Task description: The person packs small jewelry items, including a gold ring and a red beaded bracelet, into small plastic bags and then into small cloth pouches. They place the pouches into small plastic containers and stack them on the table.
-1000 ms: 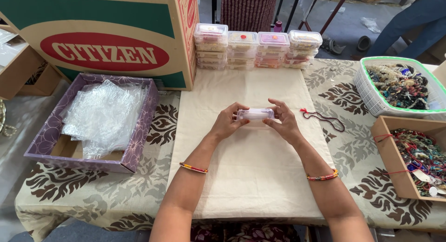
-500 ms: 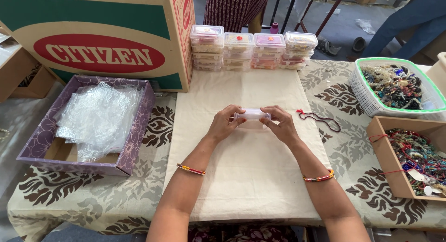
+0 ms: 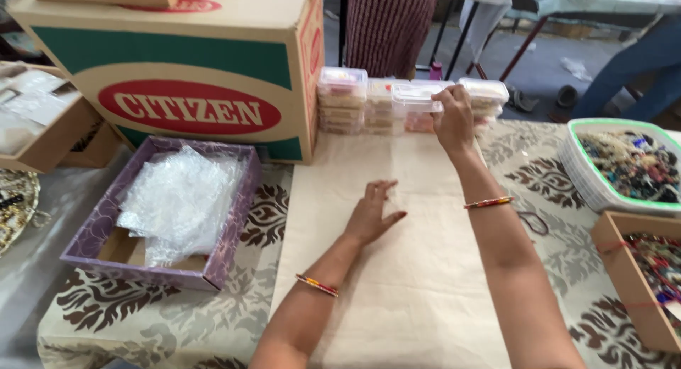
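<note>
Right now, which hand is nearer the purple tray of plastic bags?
Left. The left hand rests on the cloth beside the purple tray; the right hand is up at the stacked boxes.

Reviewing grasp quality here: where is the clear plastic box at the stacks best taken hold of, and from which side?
By its short end, from the near right side, as the right hand holds it. The clear plastic box is flat and shallow, lying level above the stacked boxes, so its end edges fit a pinch. The left hand rests empty on the cloth.

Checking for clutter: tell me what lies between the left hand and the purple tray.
Only bare cream cloth and patterned tablecloth between left hand and purple tray, head view.
</note>
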